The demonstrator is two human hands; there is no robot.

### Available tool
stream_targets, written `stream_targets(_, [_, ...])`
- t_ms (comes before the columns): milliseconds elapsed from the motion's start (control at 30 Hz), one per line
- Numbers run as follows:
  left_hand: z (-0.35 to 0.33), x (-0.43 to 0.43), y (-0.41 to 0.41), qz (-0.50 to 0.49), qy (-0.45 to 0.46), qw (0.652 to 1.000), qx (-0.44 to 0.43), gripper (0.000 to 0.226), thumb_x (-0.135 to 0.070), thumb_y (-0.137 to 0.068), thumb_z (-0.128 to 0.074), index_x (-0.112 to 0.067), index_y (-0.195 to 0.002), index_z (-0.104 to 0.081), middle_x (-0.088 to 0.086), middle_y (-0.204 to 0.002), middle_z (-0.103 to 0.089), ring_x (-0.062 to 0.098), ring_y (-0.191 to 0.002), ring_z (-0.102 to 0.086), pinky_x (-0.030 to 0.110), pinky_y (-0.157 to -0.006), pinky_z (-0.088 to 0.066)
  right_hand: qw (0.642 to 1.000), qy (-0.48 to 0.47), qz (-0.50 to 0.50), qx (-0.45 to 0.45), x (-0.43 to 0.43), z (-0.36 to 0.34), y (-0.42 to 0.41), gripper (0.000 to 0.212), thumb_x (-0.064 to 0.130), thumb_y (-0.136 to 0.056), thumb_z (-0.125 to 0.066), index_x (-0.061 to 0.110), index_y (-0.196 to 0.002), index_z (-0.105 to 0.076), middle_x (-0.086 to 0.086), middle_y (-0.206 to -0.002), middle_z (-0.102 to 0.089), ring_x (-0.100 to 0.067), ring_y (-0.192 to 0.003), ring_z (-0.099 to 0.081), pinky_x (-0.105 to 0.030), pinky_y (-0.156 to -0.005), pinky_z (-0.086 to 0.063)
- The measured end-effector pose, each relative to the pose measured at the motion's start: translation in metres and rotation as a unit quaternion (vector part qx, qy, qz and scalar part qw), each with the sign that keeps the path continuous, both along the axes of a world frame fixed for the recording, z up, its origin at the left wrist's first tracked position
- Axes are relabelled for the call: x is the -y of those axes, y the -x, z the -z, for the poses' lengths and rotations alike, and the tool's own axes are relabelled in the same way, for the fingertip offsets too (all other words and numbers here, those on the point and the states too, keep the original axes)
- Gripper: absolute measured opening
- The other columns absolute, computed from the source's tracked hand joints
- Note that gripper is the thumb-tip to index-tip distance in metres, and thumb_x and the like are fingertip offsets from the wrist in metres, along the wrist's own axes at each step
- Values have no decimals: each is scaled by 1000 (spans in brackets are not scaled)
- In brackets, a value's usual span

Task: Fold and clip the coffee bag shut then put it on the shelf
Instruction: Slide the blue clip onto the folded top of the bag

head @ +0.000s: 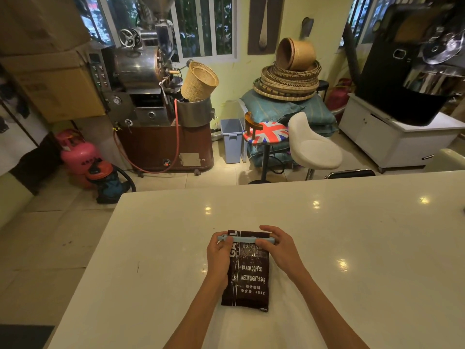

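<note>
A dark brown coffee bag [249, 275] with white lettering lies flat on the white counter [352, 235], its top end pointing away from me. A light blue clip [245, 239] lies across the bag near that folded top. My left hand [220, 250] pinches the clip's left end and rests on the bag's left edge. My right hand [280, 245] grips the clip's right end, fingers curled over the bag's top corner. No shelf is in view.
Beyond the counter's far edge stand a white stool [312, 144] and a flag-patterned stool [266, 133]. A coffee roaster [151, 96], a pink gas cylinder [78, 154], a blue bin [231, 139] and stacked woven baskets [289, 79] line the back wall.
</note>
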State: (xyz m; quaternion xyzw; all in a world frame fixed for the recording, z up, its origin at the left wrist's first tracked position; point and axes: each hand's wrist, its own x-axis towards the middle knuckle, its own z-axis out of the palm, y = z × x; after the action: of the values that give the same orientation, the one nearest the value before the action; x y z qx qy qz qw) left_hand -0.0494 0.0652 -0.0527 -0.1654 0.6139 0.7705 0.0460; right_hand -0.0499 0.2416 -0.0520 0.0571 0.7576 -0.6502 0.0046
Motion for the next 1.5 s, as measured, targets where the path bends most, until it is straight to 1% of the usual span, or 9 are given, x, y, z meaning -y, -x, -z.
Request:
stream_targets(433, [1, -3, 3, -24, 2, 1000, 0, 3, -15, -96, -59, -14, -98, -59, 20, -95, -69, 28, -77, -71, 36, -59, -59, 1000, 1, 7, 11, -1, 6, 2, 37, 18, -81, -80, 19, -116, -66, -7, -105, -72, -22, -91, -73, -44, -77, -63])
stream_targets(733, [1, -3, 1, -37, -2, 999, 6, 11, -16, -95, -60, -9, -103, -57, 24, -98, -68, 28, -75, -71, 32, -52, -57, 1000, -3, 3, 11, -1, 4, 2, 37, 19, -81, -80, 22, -114, -65, -2, -103, -72, -17, -88, -73, -37, -74, -64])
stream_targets(867, [0, -3, 1, -41, -3, 999, 8, 11, -15, -95, -60, -8, -104, -57, 23, -98, -68, 27, -75, -71, 31, -51, -57, 1000, 4, 5, 9, 1, 3, 2, 37, 16, -81, -80, 21, -114, -64, -1, -100, -72, -13, -82, -74, -30, -66, -63])
stream_targets(1000, [-2, -3, 1, -42, -10, 999, 9, 11, -14, -95, -60, -8, -104, -57, 21, -96, -68, 25, -73, -71, 29, -50, -57, 1000, 16, 16, 3, 4, 4, 1, 38, 14, -82, -79, 17, -116, -61, -11, -102, -71, -21, -85, -73, -39, -70, -64])
stream_targets(1133, [-3, -2, 1, -45, -17, 999, 4, 9, -12, -94, -62, -8, -101, -59, 19, -92, -69, 22, -70, -71, 28, -49, -57, 996, 75, 37, 18, 6, 3, -2, 47, 17, -82, -79, 24, -122, -57, -11, -99, -73, -21, -82, -75, -32, -66, -64])
stream_targets(1200, [-2, -1, 2, -43, -5, 999, -7, 7, -12, -93, -63, -9, -98, -60, 20, -93, -68, 22, -71, -71, 32, -53, -58, 984, 154, 56, 65, 10, 5, -4, 52, 20, -79, -81, 27, -123, -55, -12, -103, -72, -25, -86, -76, -36, -70, -64])
stream_targets(1267, [0, -3, 2, -34, 3, 999, -21, 6, -11, -92, -64, -8, -96, -60, 23, -95, -68, 25, -74, -71, 36, -59, -60, 968, 226, 60, 94, 15, 7, -7, 59, 23, -70, -86, 21, -121, -56, -17, -105, -72, -32, -89, -75, -41, -71, -63])
stream_targets(1367, [-2, -5, 0, -28, 4, 999, -38, 6, -10, -91, -65, -8, -94, -62, 24, -94, -69, 25, -73, -72, 34, -56, -59, 969, 217, 66, 101, 23, 6, -10, 66, 29, -57, -93, 10, -111, -59, -18, -96, -75, -33, -81, -76, -36, -62, -62])
stream_targets(1500, [-5, -7, -5, -28, -11, 998, -51, 2, -17, -93, -64, -18, -94, -63, 21, -98, -71, 27, -77, -74, 33, -57, -60, 961, 244, 83, 97, 25, 6, -11, 51, 19, -65, -92, 7, -105, -62, -15, -88, -77, -33, -79, -76, -36, -60, -61])
